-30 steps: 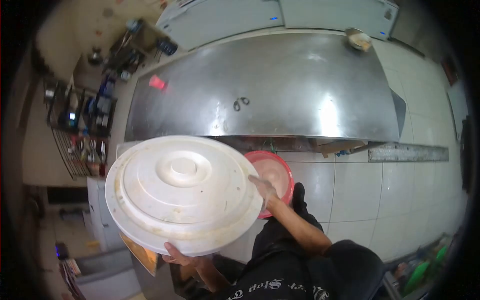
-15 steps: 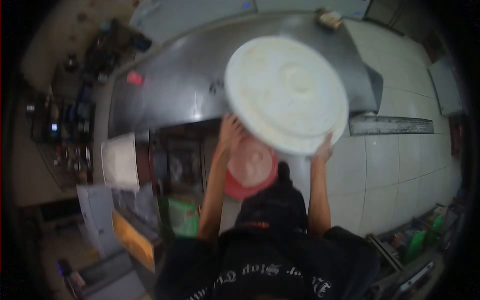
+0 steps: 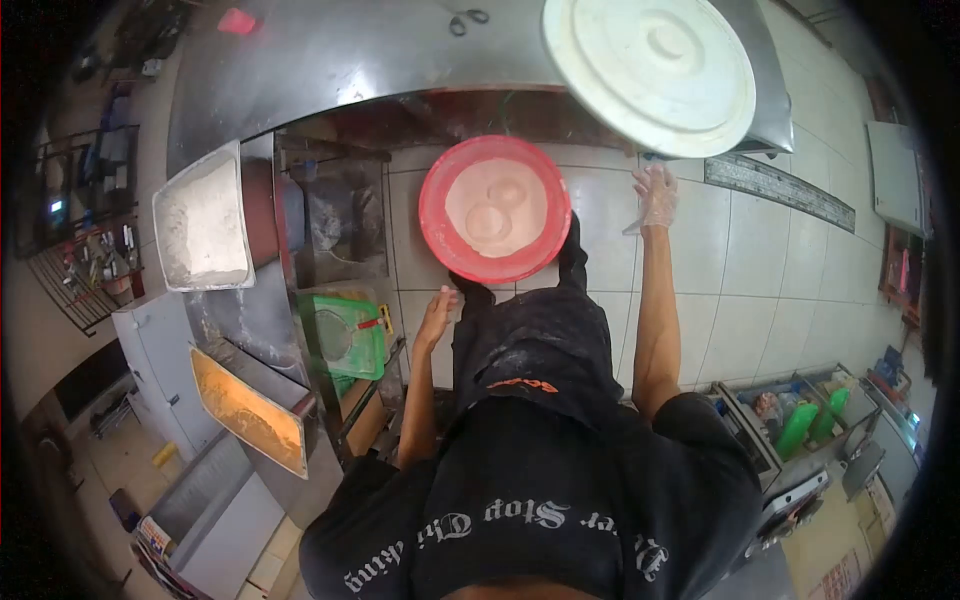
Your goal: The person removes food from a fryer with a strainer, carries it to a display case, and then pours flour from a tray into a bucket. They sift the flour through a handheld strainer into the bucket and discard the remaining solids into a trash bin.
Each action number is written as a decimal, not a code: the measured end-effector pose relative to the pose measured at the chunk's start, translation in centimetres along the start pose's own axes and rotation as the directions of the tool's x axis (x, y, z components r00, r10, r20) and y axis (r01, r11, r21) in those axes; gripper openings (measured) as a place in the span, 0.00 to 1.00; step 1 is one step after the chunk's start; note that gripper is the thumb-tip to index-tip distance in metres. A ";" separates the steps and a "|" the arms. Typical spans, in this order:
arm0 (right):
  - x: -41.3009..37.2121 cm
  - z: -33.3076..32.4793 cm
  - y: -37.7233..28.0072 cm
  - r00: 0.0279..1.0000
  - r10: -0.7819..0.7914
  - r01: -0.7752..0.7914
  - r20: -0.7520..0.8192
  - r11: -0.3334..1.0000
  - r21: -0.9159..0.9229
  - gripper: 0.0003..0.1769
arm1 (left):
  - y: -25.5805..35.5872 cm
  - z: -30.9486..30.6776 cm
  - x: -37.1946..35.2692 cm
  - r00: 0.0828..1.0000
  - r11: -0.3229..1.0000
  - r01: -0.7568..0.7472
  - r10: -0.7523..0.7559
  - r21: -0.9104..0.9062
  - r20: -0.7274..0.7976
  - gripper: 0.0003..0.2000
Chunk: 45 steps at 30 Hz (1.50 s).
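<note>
A round white lid (image 3: 650,70) rests on the metal counter at the right, reaching past its front edge. Just below the lid's edge, my right hand (image 3: 655,198) wears a clear plastic glove; its fingers are apart and hold nothing. My left hand (image 3: 434,318) hangs by my left leg, fingers extended and free of any object. Between my feet and the counter stands a red tub (image 3: 435,225) on the floor. Pale pinkish powder (image 3: 528,225) fills its inside, with two rounded shapes on the surface.
On the metal counter (image 3: 330,60) are scissors (image 3: 466,21) and a small pink-red cup (image 3: 236,21). To my left stand a tray of white powder (image 3: 205,220), a tray of orange crumbs (image 3: 245,410) and a green basket (image 3: 345,338). A floor grate (image 3: 780,190) lies at the right.
The white lid, held by both my hands, has gone onto the counter and been let go. My left hand has dropped toward my leg; the red tub is in full view.
</note>
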State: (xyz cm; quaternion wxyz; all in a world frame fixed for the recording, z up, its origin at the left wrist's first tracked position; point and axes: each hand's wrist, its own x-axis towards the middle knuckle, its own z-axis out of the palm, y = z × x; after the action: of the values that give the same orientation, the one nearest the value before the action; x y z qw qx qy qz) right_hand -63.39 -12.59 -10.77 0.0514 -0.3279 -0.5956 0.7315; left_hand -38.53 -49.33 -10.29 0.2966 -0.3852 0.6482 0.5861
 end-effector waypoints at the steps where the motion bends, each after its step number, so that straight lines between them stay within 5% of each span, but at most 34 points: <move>1: -1.9 0.2 2.2 0.997 0.005 0.003 0.076 0.995 -0.098 0.30 | -1.8 -2.8 0.6 1.000 1.000 0.014 -0.014 -0.002 0.008 0.29; 4: -5.7 0.4 13.3 0.946 0.026 0.098 0.322 0.927 -0.362 0.23 | -8.2 -7.3 4.5 0.994 0.998 -0.046 0.042 -0.031 -0.099 0.27; 5: -6.4 -0.7 20.7 0.813 -0.266 0.489 0.517 0.794 -0.361 0.19 | -9.5 -8.5 6.3 0.988 0.996 -0.080 0.076 -0.026 -0.132 0.25; 6: -7.2 -0.8 24.3 0.664 -0.082 0.612 0.744 0.631 -0.477 0.14 | -10.6 -9.4 8.2 0.980 0.994 -0.110 0.108 -0.004 -0.168 0.23; 7: -9.6 0.6 28.1 0.598 0.033 0.715 0.800 0.428 -0.553 0.11 | -11.8 -9.7 9.8 0.982 0.996 -0.086 0.081 -0.023 -0.172 0.23; 8: -10.5 -1.1 35.7 0.501 0.147 0.584 0.853 0.670 -0.458 0.08 | -12.6 -9.7 11.8 0.977 0.992 -0.123 0.119 -0.011 -0.176 0.21; 10: -12.8 -3.1 46.0 0.466 0.374 0.422 0.802 0.702 -0.573 0.13 | -12.5 -8.9 16.5 0.973 0.989 -0.148 0.144 -0.007 -0.178 0.20; 11: -14.7 -0.4 44.3 0.624 0.421 0.489 0.658 0.446 -0.749 0.14 | -10.7 -7.6 18.0 0.980 0.986 -0.158 0.163 0.050 -0.117 0.18; 12: -15.1 -0.3 47.1 0.620 0.450 0.481 0.643 0.430 -0.764 0.14 | -10.6 -6.3 20.4 0.983 0.980 -0.168 0.174 0.106 -0.054 0.17; 14: -11.7 0.2 53.0 0.718 0.600 -0.335 0.354 0.743 -0.579 0.15 | -16.6 -2.7 30.2 0.931 0.854 -0.325 0.364 0.408 -0.020 0.19; 15: -7.8 -3.6 63.0 0.740 0.573 -0.307 0.353 0.754 -0.580 0.23 | -17.7 -0.9 34.6 0.918 0.807 -0.307 0.391 0.505 -0.065 0.20; 17: -3.9 1.3 61.2 0.765 0.556 0.105 0.323 0.388 -0.916 0.22 | -20.2 2.6 41.8 0.929 0.771 -0.246 0.360 0.587 -0.083 0.25; 19: -0.9 6.6 58.0 0.793 0.208 0.539 0.572 0.197 -0.819 0.31 | -20.4 4.6 48.1 0.967 0.840 -0.164 0.241 0.518 -0.085 0.29; 20: 2.1 7.7 59.2 0.821 0.243 0.463 0.517 0.249 -0.851 0.39 | -20.2 5.6 50.9 0.981 0.882 -0.110 0.169 0.458 -0.090 0.31; 22: 6.2 10.4 59.6 0.854 0.067 0.468 0.516 0.335 -0.818 0.40 | -20.6 7.0 55.6 0.954 0.738 -0.172 0.291 0.652 -0.078 0.34; 24: 10.5 11.5 61.9 0.816 -0.002 0.571 0.578 0.160 -0.805 0.41 | -21.7 7.8 59.8 0.890 0.557 -0.220 0.451 0.801 -0.068 0.36; 26: 14.5 11.4 64.7 0.742 0.001 0.669 0.671 -0.064 -0.740 0.46 | -21.5 8.4 61.4 0.941 0.572 -0.159 0.334 0.805 -0.051 0.36; 28: 16.3 11.3 66.3 0.733 0.146 0.674 0.664 -0.030 -0.738 0.44 | -22.4 8.8 62.7 0.978 0.577 -0.098 0.206 0.810 -0.028 0.35; 30: 16.8 11.9 65.3 0.711 0.255 0.676 0.656 0.009 -0.737 0.42 | -22.5 8.4 64.2 0.972 0.516 -0.216 0.196 0.829 0.131 0.34; 34: 16.8 12.3 65.3 0.521 0.462 0.830 0.718 -0.079 -0.552 0.33 | -21.4 8.9 62.6 0.964 0.466 -0.247 0.033 0.850 0.262 0.31; 35: 16.9 12.5 65.0 0.473 0.547 0.858 0.691 -0.104 -0.504 0.30 | -21.7 8.5 62.2 0.933 0.586 -0.302 0.022 0.752 0.358 0.31; 36: 17.3 12.4 64.3 0.474 0.538 0.858 0.697 -0.107 -0.502 0.30 | -21.8 8.3 61.9 0.892 0.691 -0.341 0.025 0.637 0.451 0.30; 38: 16.3 12.4 60.6 0.504 0.602 0.754 0.620 0.044 -0.655 0.33 | -21.0 8.7 59.5 0.923 0.664 -0.329 0.074 0.671 0.378 0.27; 41: 13.8 11.6 56.6 0.631 0.468 0.669 0.619 0.075 -0.739 0.40 | -18.4 8.5 55.4 0.953 0.630 -0.222 -0.022 0.744 0.302 0.29; 42: 13.2 10.8 55.6 0.630 0.469 0.669 0.619 0.077 -0.739 0.40 | -17.2 8.3 53.2 0.966 0.597 -0.235 0.058 0.767 0.251 0.31; 44: 11.6 10.0 52.6 0.718 0.319 0.678 0.618 -0.121 -0.725 0.48 | -15.5 7.8 49.8 0.970 0.565 -0.244 0.152 0.788 0.192 0.33; 45: 9.4 9.4 50.3 0.730 0.271 0.682 0.628 -0.228 -0.695 0.47 | -15.4 7.5 48.6 0.898 0.352 -0.345 0.395 0.870 0.196 0.34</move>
State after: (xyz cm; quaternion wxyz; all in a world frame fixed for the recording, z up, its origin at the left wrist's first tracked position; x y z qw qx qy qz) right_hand -60.02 -30.43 -59.50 -0.2683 0.1287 -0.9541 0.0330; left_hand -51.60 -49.54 -60.18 0.2980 -0.0297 0.9329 0.2002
